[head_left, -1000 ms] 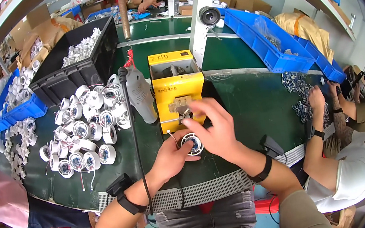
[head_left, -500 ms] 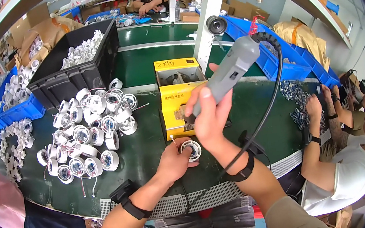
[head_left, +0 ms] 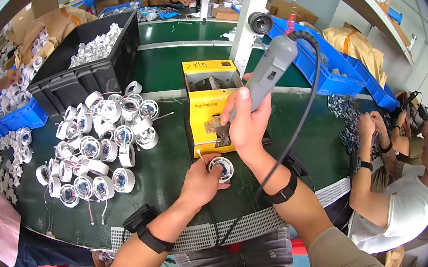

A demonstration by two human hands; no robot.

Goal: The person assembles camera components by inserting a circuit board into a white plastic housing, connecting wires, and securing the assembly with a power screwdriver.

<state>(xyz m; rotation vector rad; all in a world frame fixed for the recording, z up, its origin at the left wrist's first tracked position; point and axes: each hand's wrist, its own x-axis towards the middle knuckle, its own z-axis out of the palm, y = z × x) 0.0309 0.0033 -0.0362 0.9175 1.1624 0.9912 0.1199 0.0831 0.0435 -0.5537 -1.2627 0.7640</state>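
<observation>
My left hand (head_left: 202, 182) is closed around a white round plastic housing (head_left: 227, 162) with a small circuit board inside, held just above the green table. In my right hand (head_left: 247, 121) is a grey corded electric screwdriver (head_left: 271, 66), tilted with its top up and to the right. Its lower end sits by the front of a yellow screw feeder (head_left: 205, 107), hidden behind my fingers, so I cannot tell if the bit touches the feeder. Many similar white housings (head_left: 90, 147) with boards and thin wires lie heaped to the left.
A black crate (head_left: 72, 79) of small white parts stands at the back left, beside a blue bin (head_left: 17, 119). Blue trays (head_left: 330, 72) lie at right. A white post (head_left: 252, 12) rises behind the feeder. Co-workers sit right, stand left and work across the table.
The screwdriver and my right hand have shifted slightly, staying at the feeder's front. My left hand still holds the housing. The person at left now reaches into the blue bin.
</observation>
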